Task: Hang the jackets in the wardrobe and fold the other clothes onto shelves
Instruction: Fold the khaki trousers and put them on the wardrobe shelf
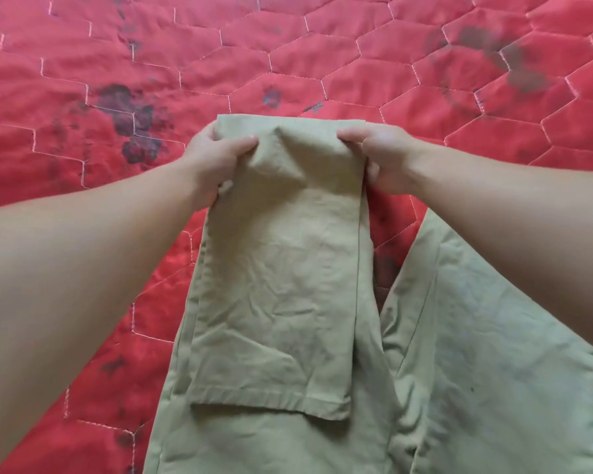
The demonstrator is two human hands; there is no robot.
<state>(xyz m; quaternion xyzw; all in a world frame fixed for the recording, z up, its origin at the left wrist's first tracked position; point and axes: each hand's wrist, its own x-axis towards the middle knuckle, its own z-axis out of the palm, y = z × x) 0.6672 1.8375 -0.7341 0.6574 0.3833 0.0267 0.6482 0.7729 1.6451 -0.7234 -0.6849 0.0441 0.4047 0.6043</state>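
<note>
A pair of khaki trousers (278, 275) lies on a red quilted bedspread (288, 56). One leg is doubled back on itself, its hem lying low near the seat of the trousers. My left hand (216, 162) grips the left side of the fold at the far end, thumb on top. My right hand (380, 155) grips the right side of the same fold, thumb on top. The other leg (486, 336) spreads out flat to the right, under my right forearm.
The bedspread has hexagon stitching and dark flower prints. It fills the whole view around the trousers. No wardrobe, shelves or jackets are in view.
</note>
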